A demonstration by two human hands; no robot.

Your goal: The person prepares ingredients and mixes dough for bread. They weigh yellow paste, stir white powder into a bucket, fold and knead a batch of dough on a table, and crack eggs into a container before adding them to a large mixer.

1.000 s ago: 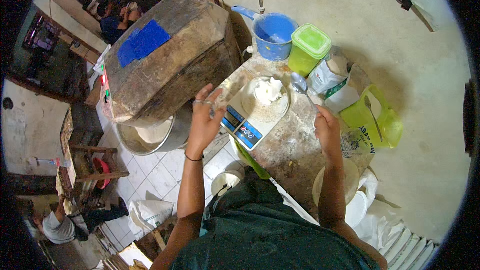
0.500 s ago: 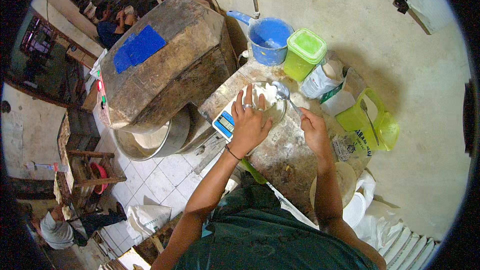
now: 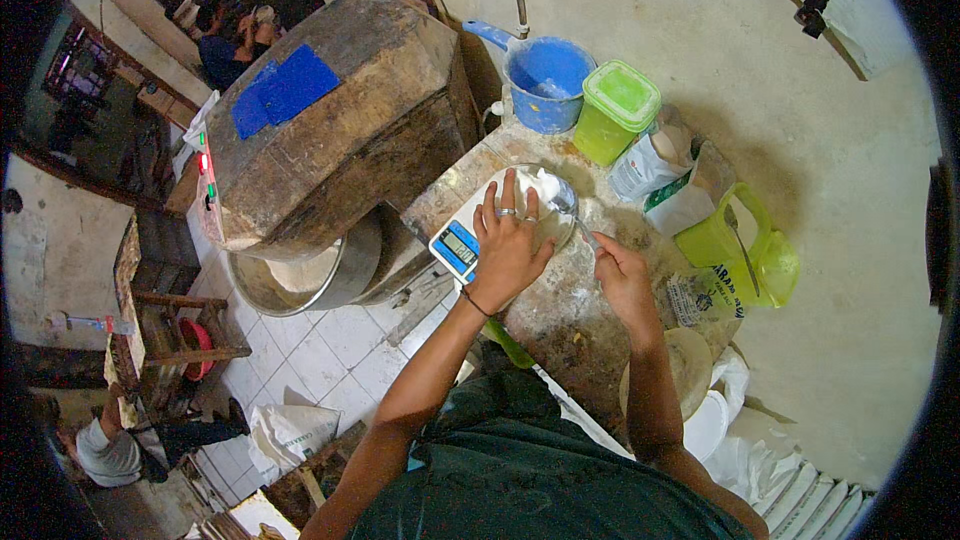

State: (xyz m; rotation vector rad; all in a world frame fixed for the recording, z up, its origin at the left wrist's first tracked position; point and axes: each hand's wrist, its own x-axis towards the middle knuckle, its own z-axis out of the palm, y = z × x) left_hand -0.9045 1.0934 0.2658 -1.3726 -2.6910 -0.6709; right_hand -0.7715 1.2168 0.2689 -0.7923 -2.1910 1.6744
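My left hand [image 3: 508, 245] lies flat with fingers spread over a glass bowl [image 3: 558, 230] of white powder that stands on a white digital kitchen scale [image 3: 457, 245]. A ring shows on one finger. My right hand [image 3: 625, 275] grips the handle of a metal spoon [image 3: 567, 202], whose bowl rests in the white powder at the bowl's far rim. Both sit on a stained stone counter [image 3: 560, 325].
A blue bucket [image 3: 545, 80], a green lidded tub [image 3: 618, 110], a paper bag [image 3: 650, 160] and a green jug [image 3: 735, 245] line the counter's back and right. A big mixer machine [image 3: 330, 130] with a steel bowl [image 3: 310, 275] stands left. Other people sit far left.
My left hand moved from the scale's left edge onto the bowl. My right hand came forward off the counter and took hold of the spoon.
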